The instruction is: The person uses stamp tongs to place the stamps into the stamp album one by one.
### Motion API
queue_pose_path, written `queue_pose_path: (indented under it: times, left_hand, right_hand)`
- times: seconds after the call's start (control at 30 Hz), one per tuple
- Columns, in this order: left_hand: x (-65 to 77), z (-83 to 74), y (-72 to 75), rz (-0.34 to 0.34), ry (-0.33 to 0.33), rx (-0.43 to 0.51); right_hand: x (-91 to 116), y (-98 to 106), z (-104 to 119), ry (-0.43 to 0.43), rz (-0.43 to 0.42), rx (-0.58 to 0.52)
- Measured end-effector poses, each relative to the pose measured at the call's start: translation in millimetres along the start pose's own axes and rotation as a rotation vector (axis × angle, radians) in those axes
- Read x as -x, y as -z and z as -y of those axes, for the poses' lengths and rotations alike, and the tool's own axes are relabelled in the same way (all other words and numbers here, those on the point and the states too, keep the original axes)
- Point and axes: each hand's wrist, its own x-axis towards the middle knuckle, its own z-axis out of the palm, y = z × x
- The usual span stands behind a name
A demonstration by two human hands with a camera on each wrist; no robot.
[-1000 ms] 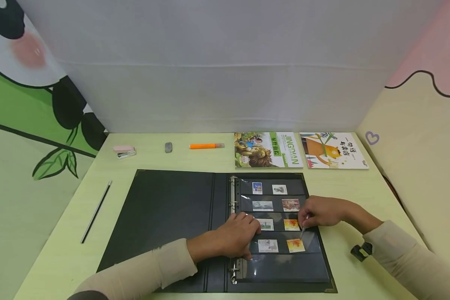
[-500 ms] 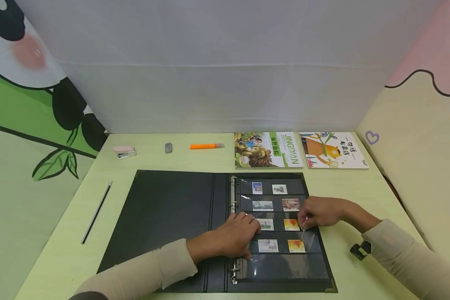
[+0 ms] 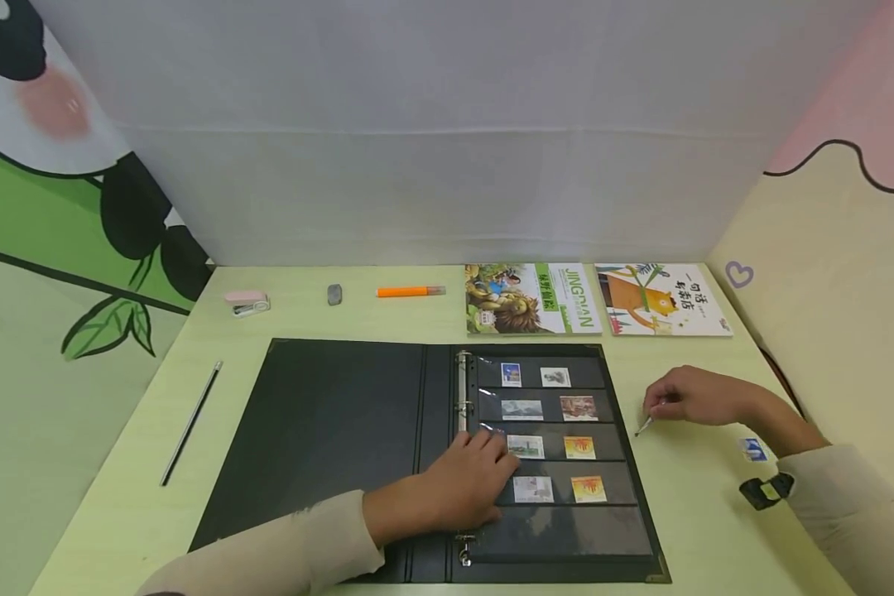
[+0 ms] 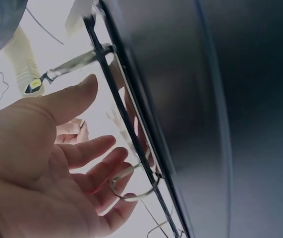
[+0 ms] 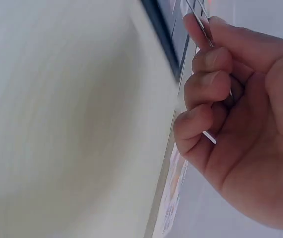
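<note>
A black ring-binder stamp album (image 3: 335,414) lies open on the table, its dark pocket page (image 3: 566,534) on the right side. Stamps sit in pairs in the upper four rows; the lowest strip shows none. An orange-yellow stamp (image 3: 588,489) is in the fourth row. My left hand (image 3: 465,480) rests on the page's inner edge by the metal rings (image 4: 136,183), fingers relaxed. To the right of the album, above the table, my right hand (image 3: 704,397) pinches metal tweezers (image 5: 198,21), tips pointing down-left with nothing visible between them. A blue stamp (image 3: 753,449) lies near the right wrist.
Two picture books (image 3: 533,298) lie behind the album, at the back right. Along the back left are a stapler (image 3: 247,301), a grey eraser (image 3: 334,293) and an orange marker (image 3: 410,290). A dark pencil (image 3: 192,422) lies left of the album.
My right hand has moved right with the tweezers, off the page and past the album's edge. The fourth-row orange stamp shifted slightly right earlier. My left hand has slid slightly down.
</note>
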Motion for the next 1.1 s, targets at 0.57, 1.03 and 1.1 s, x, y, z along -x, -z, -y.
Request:
queue_pose_path:
  times: [0.57,1.03,1.1]
  left_hand:
    - [16.5,-14.5,1.7,0.049,-0.026,0.006]
    - [18.5,-23.1,-6.3,0.045,-0.038,0.052]
    - [19.3,-23.1,-6.9,0.026,-0.045,0.052]
  right_hand:
    - [96.8,7.1,-65.9,-0.265,-0.131,-0.122]
    - [132.2,-3.8,-90.6,-0.426,-0.174,-0.035]
    - [134.9,-4.6,-92.6,-0.448,-0.172,-0.025]
